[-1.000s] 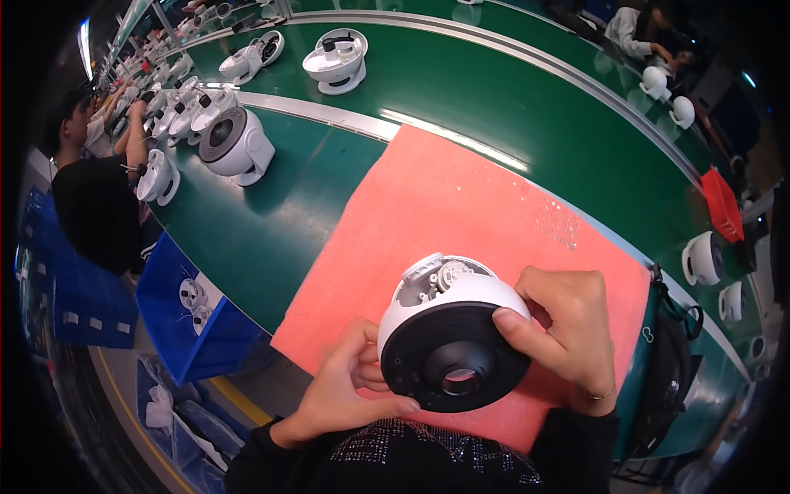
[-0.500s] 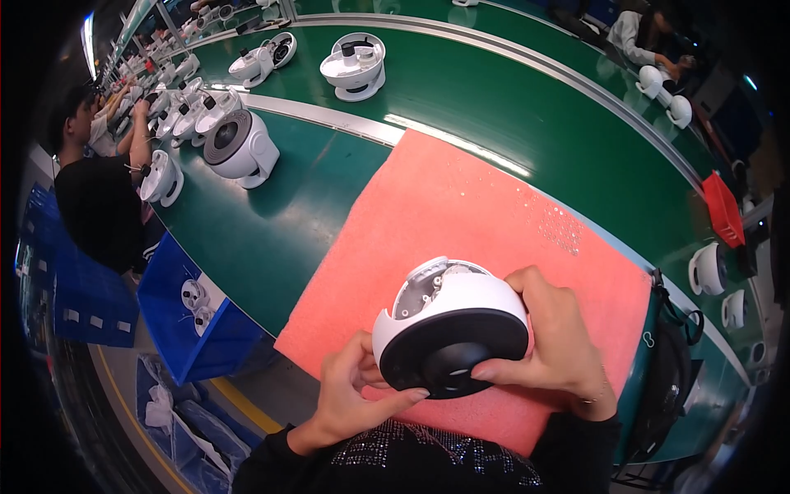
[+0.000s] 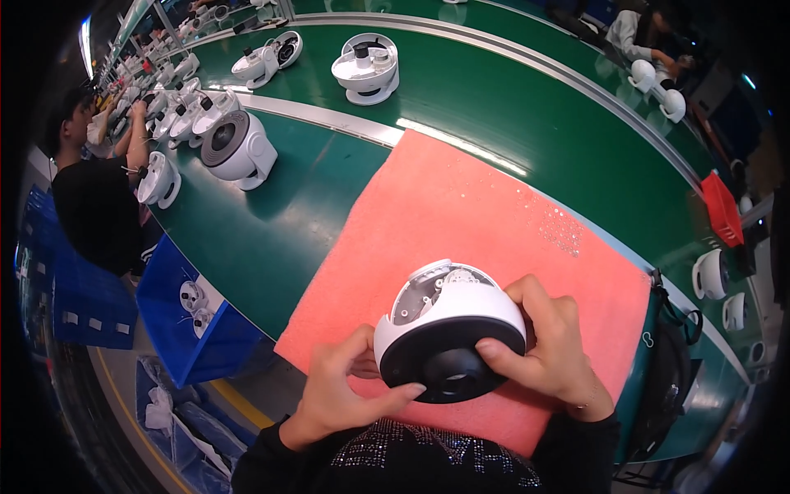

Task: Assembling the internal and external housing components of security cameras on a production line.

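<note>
A: You've got the white housing [image 3: 448, 317] with its black round face tilted toward you, low over the pink mat [image 3: 461, 214].

B: Left hand [image 3: 341, 387] and right hand [image 3: 547, 354] both clamped round it. Black front looks seated; the open back seems uncovered, though that's hard to judge.

Both hands, left hand [image 3: 341, 391] and right hand [image 3: 547, 358], curl fingers inward, gripping.
</note>
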A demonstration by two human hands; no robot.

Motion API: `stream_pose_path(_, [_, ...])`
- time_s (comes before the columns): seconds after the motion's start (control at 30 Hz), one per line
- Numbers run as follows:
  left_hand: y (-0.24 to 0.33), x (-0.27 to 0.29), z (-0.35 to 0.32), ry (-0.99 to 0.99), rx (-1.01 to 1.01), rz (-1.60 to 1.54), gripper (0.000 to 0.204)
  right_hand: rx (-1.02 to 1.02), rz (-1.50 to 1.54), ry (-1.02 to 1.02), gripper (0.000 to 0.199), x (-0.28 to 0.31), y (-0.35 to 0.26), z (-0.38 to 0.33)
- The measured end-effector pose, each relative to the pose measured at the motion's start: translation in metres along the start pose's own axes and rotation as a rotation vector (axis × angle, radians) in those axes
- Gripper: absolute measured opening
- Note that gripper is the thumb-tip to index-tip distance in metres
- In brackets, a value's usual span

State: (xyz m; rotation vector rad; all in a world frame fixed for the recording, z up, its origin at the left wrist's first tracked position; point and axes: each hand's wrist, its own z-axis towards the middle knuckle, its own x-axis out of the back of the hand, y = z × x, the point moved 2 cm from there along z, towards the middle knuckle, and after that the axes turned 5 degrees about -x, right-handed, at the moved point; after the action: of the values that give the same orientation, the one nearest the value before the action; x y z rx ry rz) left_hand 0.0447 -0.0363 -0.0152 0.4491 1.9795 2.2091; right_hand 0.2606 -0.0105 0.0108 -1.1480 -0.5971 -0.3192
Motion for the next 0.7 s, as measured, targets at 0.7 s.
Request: stream_pose_path(0.7, [0.008, 0.009, 0.057, -0.352, 0.133, 0.647, 0.052, -0.374, -0.268, -0.245, 0.054, 0.009, 0.028, 0.034])
